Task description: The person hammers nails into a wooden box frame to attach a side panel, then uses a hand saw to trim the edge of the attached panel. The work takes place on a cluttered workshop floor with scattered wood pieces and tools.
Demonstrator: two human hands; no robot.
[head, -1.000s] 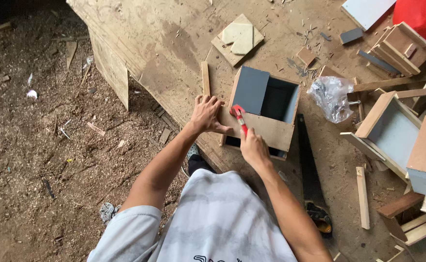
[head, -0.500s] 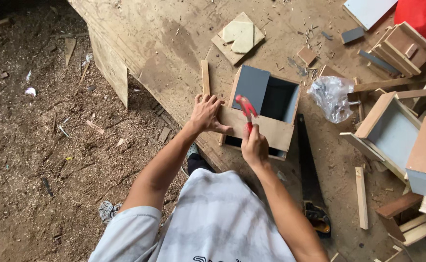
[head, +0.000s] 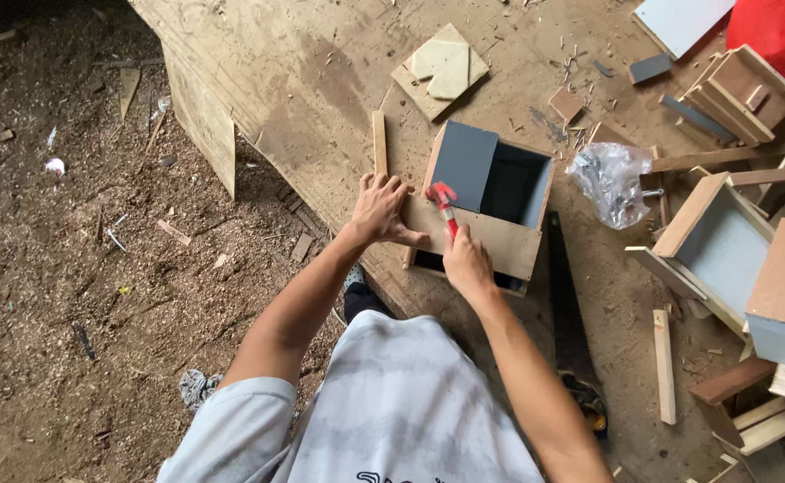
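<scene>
Right hand (head: 466, 261) clenched round the handle of a small red hammer (head: 443, 199), fingers wrapped on the lower end of the handle, red head up at the near top edge of the open wooden box (head: 491, 201). Can't tell if the head touches the edge or sits just above it.

Left hand (head: 381, 207) flat against the box's left near corner, fingers (head: 383, 185) spread and released (bracing, not gripping anything), thumb along the front panel.

Box sits near the front edge of the plywood worktop (head: 321, 80), open side up, grey-painted inside, bare wood outside. Hammer head is between the two hands, just right of the left thumb.

Around it:
- thin wooden strip (head: 379, 141) just beyond the left fingers, lying beside the box
- clear plastic bag (head: 609, 179) to the right of the box (contents too small to tell)
- stack of square offcuts (head: 441, 70) further back
- more open wooden boxes (head: 719, 246) on the right
- dark handsaw (head: 571, 322) lying by the right forearm
</scene>
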